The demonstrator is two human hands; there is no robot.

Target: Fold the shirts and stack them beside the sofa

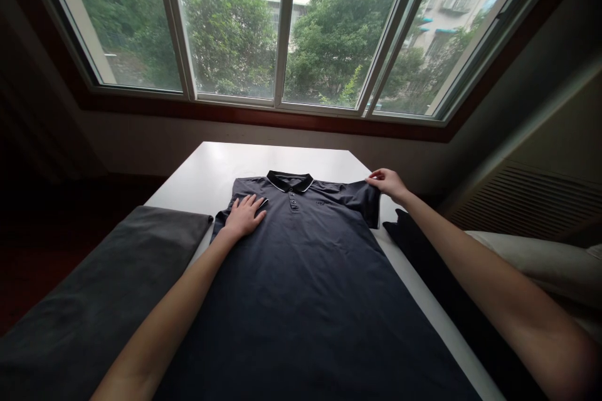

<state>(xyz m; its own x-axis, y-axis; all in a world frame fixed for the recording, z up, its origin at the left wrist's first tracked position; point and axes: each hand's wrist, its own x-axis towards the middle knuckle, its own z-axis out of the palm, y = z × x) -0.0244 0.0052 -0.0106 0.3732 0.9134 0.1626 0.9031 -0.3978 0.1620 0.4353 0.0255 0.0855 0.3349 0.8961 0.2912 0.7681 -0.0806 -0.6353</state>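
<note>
A dark blue-grey polo shirt (305, 282) lies front up on the white table, its black collar (290, 182) with white edging toward the window. My left hand (245, 215) rests flat on the shirt's left chest, fingers spread, over a sleeve that appears folded inward. The edge of that sleeve shows a thin white line by my fingers. At the other side, my right hand (386, 183) pinches the top of the right sleeve (367, 200) near its outer edge. That sleeve is stretched out sideways over the table.
A white table (226, 160) stands below a wide sliding window (282, 31). Grey folded fabric (117, 282) lies along the left side. Black fabric (451, 301) lies on the right, beside a pale cushioned piece (536, 257). A slatted panel (531, 200) is at far right.
</note>
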